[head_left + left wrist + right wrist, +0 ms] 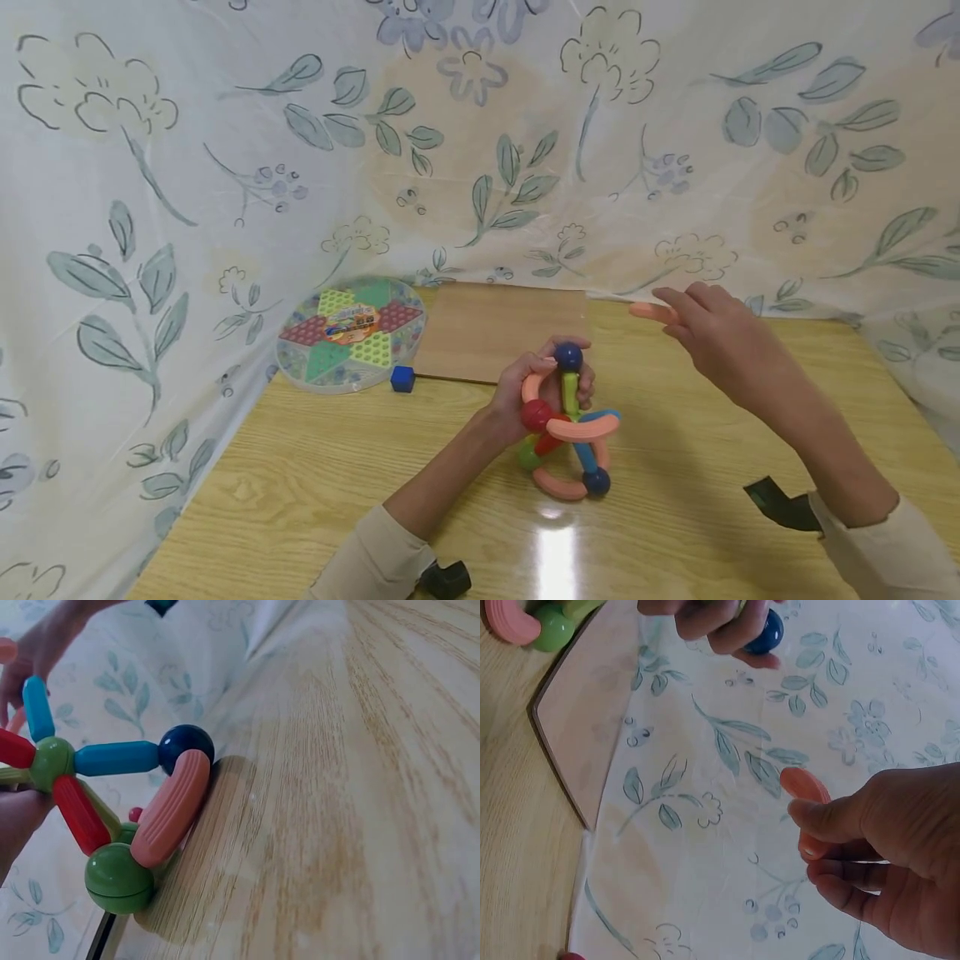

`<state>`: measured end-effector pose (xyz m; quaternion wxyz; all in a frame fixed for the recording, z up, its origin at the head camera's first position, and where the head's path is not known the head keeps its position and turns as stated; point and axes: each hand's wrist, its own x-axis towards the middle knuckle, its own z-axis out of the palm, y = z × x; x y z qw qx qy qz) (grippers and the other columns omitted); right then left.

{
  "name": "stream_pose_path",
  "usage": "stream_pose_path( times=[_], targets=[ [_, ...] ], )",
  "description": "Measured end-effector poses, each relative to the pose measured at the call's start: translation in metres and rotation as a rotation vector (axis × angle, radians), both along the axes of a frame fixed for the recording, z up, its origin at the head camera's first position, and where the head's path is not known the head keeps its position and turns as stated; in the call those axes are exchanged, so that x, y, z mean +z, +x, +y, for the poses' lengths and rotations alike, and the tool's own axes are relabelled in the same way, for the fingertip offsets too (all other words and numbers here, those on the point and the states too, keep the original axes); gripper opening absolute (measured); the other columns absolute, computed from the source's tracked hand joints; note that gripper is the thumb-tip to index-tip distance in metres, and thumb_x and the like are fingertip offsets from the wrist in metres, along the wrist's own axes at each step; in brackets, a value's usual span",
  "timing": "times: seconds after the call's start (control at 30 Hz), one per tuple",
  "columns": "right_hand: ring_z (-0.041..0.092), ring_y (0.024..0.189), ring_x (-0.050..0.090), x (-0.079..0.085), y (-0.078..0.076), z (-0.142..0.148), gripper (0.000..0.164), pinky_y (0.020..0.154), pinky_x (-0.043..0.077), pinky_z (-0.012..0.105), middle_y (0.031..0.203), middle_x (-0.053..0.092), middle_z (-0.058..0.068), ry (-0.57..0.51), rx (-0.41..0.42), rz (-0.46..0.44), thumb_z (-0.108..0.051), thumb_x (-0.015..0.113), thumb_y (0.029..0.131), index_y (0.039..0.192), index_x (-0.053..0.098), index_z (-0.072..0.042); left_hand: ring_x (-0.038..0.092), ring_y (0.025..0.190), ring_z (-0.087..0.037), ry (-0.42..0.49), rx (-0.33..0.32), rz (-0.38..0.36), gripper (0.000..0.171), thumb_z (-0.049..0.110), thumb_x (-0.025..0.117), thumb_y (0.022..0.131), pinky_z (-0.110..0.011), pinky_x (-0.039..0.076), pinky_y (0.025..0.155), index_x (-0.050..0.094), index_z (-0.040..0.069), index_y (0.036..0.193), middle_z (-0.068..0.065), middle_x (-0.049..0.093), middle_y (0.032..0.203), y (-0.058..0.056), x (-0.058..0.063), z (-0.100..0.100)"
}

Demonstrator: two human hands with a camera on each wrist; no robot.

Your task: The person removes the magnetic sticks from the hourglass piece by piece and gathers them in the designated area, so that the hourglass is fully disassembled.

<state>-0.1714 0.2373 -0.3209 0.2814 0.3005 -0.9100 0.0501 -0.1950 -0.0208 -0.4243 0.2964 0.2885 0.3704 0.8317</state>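
My left hand [512, 398] grips a toy frame of magnetic sticks and balls, its fingers around the upper left part. Topping that frame is a dark blue ball [568, 357]; a red ball [536, 414] sits beside the palm. A curved pink stick [583, 429] crosses its front, and another dark blue ball [597, 482] is low on the right. In the left wrist view a green ball [52, 763] joins several straight sticks. Up and to the right, apart from the frame, my right hand [723, 342] pinches a loose curved pink-orange stick [805, 784] between thumb and fingers.
Behind the left hand lies a flat wooden board [495, 321] on the wood-grain table [315, 475]. A small blue cube [402, 379] rests by its front left corner, beside a round star-patterned game board [352, 323]. Floral cloth [480, 167] hangs along the back and left.
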Motion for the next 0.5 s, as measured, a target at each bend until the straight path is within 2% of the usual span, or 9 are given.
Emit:
stream_pose_path(
  times=[0.13,0.23,0.4,0.5],
  targets=[
    [0.032,0.083,0.058,0.001,-0.001,0.007,0.040,0.069,0.053,0.045,0.092,0.062,0.017,-0.026,-0.054,-0.022,0.005,0.085,0.079,0.116,0.069,0.003,0.055,0.085,-0.015,0.006,-0.005,0.006,0.040,0.022,0.031,0.093,-0.028,0.049,0.087,0.049,0.024,0.129,0.001,0.062,0.094,0.000,0.000,0.000],
    [0.030,0.079,0.054,0.000,-0.002,0.011,0.033,0.066,0.047,0.043,0.087,0.061,0.015,-0.048,-0.065,-0.011,0.006,0.087,0.075,0.104,0.072,0.002,0.055,0.086,-0.015,0.003,-0.006,0.003,0.040,0.023,0.031,0.093,-0.028,0.049,0.087,0.049,0.024,0.129,0.001,0.063,0.095,-0.001,0.000,0.001],
    [0.035,0.082,0.060,-0.001,-0.004,0.016,0.034,0.070,0.049,0.047,0.087,0.071,0.017,-0.076,-0.062,0.008,0.008,0.090,0.069,0.097,0.073,0.002,0.055,0.085,-0.015,0.003,-0.005,-0.001,0.040,0.022,0.030,0.093,-0.028,0.048,0.086,0.049,0.024,0.129,0.001,0.062,0.094,0.000,0.000,0.000],
    [0.033,0.078,0.061,-0.001,-0.005,0.020,0.036,0.067,0.048,0.046,0.085,0.075,0.016,-0.086,-0.085,-0.009,0.006,0.091,0.068,0.097,0.072,0.002,0.055,0.084,-0.016,0.005,-0.002,0.010,0.041,0.022,0.030,0.093,-0.029,0.048,0.086,0.049,0.024,0.129,0.001,0.062,0.091,0.000,0.001,0.000]
  ],
)
